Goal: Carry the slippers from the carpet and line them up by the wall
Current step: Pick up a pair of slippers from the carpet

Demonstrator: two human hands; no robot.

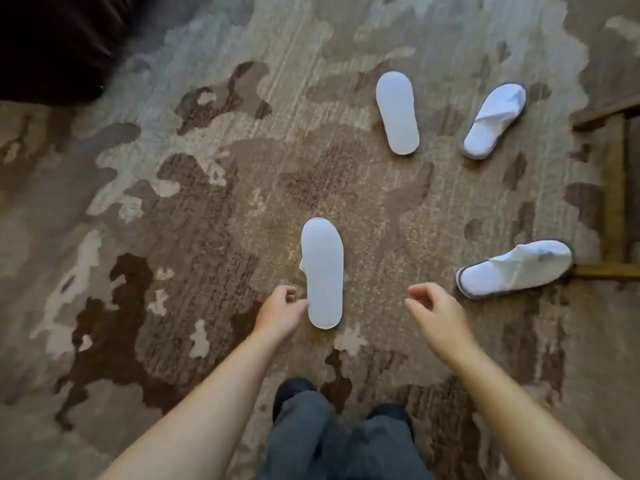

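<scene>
Several white slippers lie scattered on the patterned brown carpet (207,188). The nearest slipper (322,271) lies sole-up straight ahead. My left hand (280,311) hovers at the left side of its heel end, fingers loosely curled, holding nothing. My right hand (434,315) hangs to the right of that slipper, fingers apart and empty. A second sole-up slipper (397,113) lies farther off. Two more sit right way up: one at the far right (495,121), one at the near right (516,268) touching a wooden frame.
A wooden furniture frame (614,188) stands at the right edge of the carpet. A dark upholstered piece (55,43) fills the top left corner. My own legs in dark trousers (343,441) are at the bottom middle.
</scene>
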